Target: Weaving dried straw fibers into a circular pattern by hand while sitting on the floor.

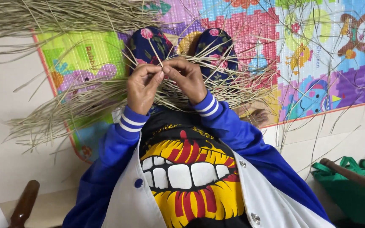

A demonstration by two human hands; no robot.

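Observation:
My left hand (142, 86) and my right hand (186, 78) meet in front of my chest, fingertips pinched together on thin dry grass strands (162, 67). The strands fan out from a woven bundle of straw (85, 105) lying across my lap and knees. My knees, in dark blue floral trousers (218, 46), rise just beyond the hands. Blue sleeves with white-striped cuffs cover both wrists. How the strands cross between my fingers is hidden.
A colourful children's play mat (317, 55) covers the floor ahead, with pale tiles (5, 126) beside it. More loose straw (43, 17) lies at upper left. A green bag (351, 190) and wooden chair arms (24, 204) flank me.

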